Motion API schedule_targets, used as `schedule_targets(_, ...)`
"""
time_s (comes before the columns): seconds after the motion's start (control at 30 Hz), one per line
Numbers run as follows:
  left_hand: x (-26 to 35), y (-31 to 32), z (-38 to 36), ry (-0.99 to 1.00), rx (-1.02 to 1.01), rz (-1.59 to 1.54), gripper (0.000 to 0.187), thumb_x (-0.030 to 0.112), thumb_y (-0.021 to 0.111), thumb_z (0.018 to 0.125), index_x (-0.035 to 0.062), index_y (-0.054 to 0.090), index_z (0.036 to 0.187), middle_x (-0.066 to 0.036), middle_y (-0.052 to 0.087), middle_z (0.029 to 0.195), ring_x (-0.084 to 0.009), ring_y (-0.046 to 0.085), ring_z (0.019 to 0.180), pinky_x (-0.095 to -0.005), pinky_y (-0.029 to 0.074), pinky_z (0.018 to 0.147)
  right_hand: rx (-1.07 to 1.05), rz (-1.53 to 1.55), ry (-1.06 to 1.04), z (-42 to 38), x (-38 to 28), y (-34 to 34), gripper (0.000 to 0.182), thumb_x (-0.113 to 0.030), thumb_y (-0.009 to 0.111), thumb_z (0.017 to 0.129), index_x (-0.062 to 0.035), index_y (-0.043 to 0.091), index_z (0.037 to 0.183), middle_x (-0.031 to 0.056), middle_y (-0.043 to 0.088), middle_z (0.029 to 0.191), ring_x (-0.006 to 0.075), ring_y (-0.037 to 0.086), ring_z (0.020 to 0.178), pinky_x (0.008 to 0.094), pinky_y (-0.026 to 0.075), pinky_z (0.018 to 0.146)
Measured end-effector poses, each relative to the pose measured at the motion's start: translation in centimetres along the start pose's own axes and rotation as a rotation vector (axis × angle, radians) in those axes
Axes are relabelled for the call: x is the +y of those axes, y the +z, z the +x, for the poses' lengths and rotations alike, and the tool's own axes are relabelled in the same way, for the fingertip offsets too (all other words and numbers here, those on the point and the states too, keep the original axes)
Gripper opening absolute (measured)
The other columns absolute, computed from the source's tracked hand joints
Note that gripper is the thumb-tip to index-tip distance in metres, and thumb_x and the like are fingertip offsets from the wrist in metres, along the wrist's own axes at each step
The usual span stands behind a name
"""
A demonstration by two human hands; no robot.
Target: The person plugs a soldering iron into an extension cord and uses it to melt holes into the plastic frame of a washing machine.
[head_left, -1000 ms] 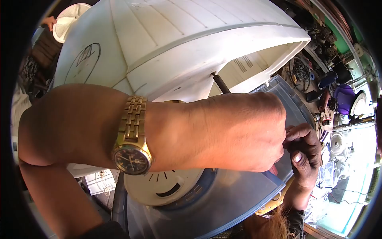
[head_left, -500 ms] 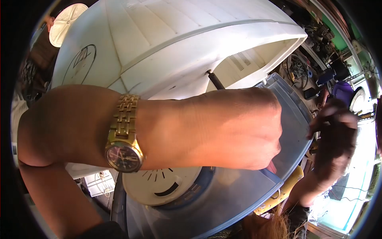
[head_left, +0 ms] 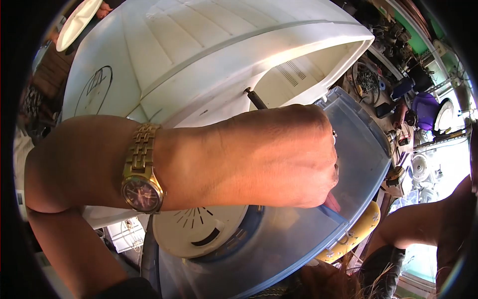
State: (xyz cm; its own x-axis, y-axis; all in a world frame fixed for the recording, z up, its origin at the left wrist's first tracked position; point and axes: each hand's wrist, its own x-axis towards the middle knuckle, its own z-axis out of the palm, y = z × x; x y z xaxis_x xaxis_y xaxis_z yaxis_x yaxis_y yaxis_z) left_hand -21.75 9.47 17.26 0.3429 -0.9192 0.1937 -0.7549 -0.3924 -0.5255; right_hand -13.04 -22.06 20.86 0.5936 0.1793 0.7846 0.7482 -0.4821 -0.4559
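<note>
My left hand [head_left: 279, 159] was curled over the edge of the translucent blue lid [head_left: 358, 149], gripping it beside the white washer shell [head_left: 209, 55]. Gold wristwatch [head_left: 139, 174] faced the camera. Right hand out of frame; only the forearm [head_left: 428, 229] showed.

This is a repair workshop for household appliances, most likely washing machines. A large white washing-machine body [head_left: 209, 55] lies tipped on its side with a translucent blue lid [head_left: 363, 164] and a round white pulsator disc [head_left: 199, 231] close by. Beyond it, a crowded tabletop [head_left: 398, 94] carries coils of wire, motors, small dark parts and a purple plastic piece [head_left: 425, 109], all heaped together.
</note>
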Motion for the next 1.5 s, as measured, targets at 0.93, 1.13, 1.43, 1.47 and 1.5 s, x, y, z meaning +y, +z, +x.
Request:
schedule_targets(0.93, 0.0, 0.2, 0.3, -0.032, 0.029, -0.050, 0.014, 0.021, 0.065, 0.071, 0.0160, 0.053, 0.066, 0.006, 0.043, 0.049, -0.0107, 0.045, 0.057, -0.0255, 0.031, 0.050, 0.095, 0.273, -0.076, -2.0, -2.4, -0.7, 0.061, -0.039, 0.071, 0.079, 0.0026, 0.051, 0.118, 0.0215, 0.054, 0.117, 0.0254, 0.059, 0.093, 0.0353, 0.049, 0.080)
schedule_targets(1.13, -0.2, -0.6, 0.5, -0.047, -0.033, -0.056, 0.017, 0.021, 0.065, 0.072, 0.0149, 0.051, 0.063, 0.007, 0.046, 0.049, -0.0103, 0.047, 0.056, -0.0245, 0.032, 0.049, -0.172, 0.574, 0.142, -5.0, -4.4, 3.0, 0.061, -0.039, 0.071, 0.079, 0.0027, 0.051, 0.119, 0.0222, 0.053, 0.118, 0.0265, 0.059, 0.096, 0.0366, 0.049, 0.083)
schedule_targets(1.43, -0.4, -0.2, 0.3, 0.023, -0.017, -0.004, 0.012, 0.021, 0.065, 0.072, 0.0131, 0.058, 0.068, 0.006, 0.050, 0.050, -0.0093, 0.051, 0.057, -0.0240, 0.036, 0.049, -0.766, 1.055, 0.716, -10.4, -4.4, 7.4, 0.057, -0.024, 0.064, 0.091, 0.0057, 0.038, 0.132, 0.0113, 0.058, 0.097, 0.0127, 0.055, 0.080, 0.0254, 0.044, 0.071)
schedule_targets(1.47, -0.4, -0.2, 0.2, 0.024, -0.004, -0.001, 0.010, 0.021, 0.065, 0.073, 0.0128, 0.060, 0.069, 0.006, 0.051, 0.050, -0.0092, 0.051, 0.057, -0.0241, 0.037, 0.050, -0.751, 1.070, 0.743, -10.5, -5.0, 7.6, 0.055, -0.021, 0.063, 0.091, 0.0052, 0.038, 0.132, 0.0099, 0.058, 0.093, 0.0114, 0.053, 0.076, 0.0241, 0.042, 0.068)
schedule_targets(1.5, -0.4, -0.2, 0.2, 0.024, 0.001, 0.005, 0.010, 0.021, 0.066, 0.072, 0.0127, 0.061, 0.071, 0.006, 0.051, 0.051, -0.0093, 0.052, 0.057, -0.0242, 0.037, 0.050, -0.739, 1.076, 0.758, -10.5, -5.4, 7.7, 0.053, -0.019, 0.063, 0.092, 0.0048, 0.038, 0.132, 0.0090, 0.058, 0.090, 0.0103, 0.052, 0.073, 0.0229, 0.041, 0.065)
